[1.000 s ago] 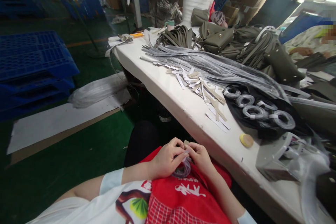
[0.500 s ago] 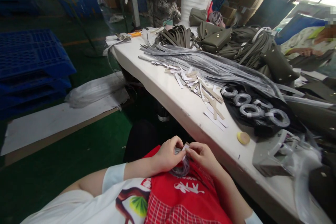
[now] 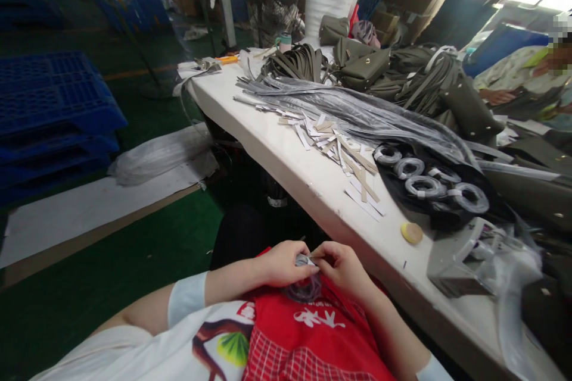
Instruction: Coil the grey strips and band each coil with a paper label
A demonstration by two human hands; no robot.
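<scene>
My left hand (image 3: 279,263) and right hand (image 3: 340,263) pinch one small coil (image 3: 305,289) over my lap, each grip narrow on it, fingertips meeting for fine control. Finished coils (image 3: 424,186) lie on the counter (image 3: 286,155), right, within reach.

Glossy clear plastic coil (image 3: 305,289) (translucent) against matt red cloth apron (image 3: 313,339).

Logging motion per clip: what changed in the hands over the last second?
Both hands dipped slightly toward the lap; the left hand and right hand keep pinching the small pale strip over the coil. Table items stayed put.
</scene>
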